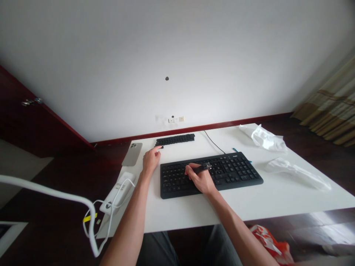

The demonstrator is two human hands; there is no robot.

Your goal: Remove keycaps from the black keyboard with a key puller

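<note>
My left hand pinches a loose keycap at the end of the row of pulled keycaps. My right hand grips a key puller over the black keyboard. Most keys appear seated, so I judge plenty remain.

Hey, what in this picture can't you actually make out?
Head view:
Print on the flat black plastic keyboard: too small to read.
The small dark tool gripped in the right hand: fingers cover most of it.
Whether the left hand pinches anything at the row of black keycaps: too small.
The orange-and-white packet under the white table: cut off by table edge and forearm.
</note>
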